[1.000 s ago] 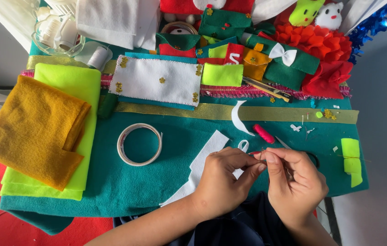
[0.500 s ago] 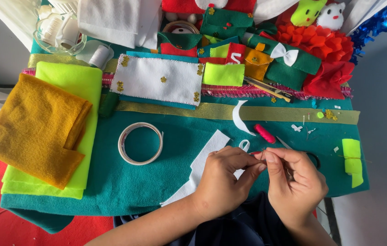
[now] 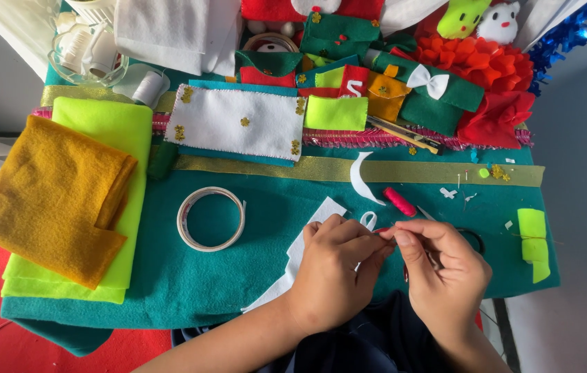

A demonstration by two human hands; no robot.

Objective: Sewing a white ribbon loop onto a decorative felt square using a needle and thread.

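Both hands stay where they were a second ago, fingertips meeting over the teal felt. The left hand is curled, thumb and forefinger pressed together on something tiny and reddish; what it is cannot be told. The right hand pinches at the same spot. White felt lies under the left hand, unmoved. A red spool sits just beyond the fingers, a tape ring well to the left.

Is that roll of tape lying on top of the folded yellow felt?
No, the tape roll lies flat on the teal felt, apart from the mustard-yellow felt.
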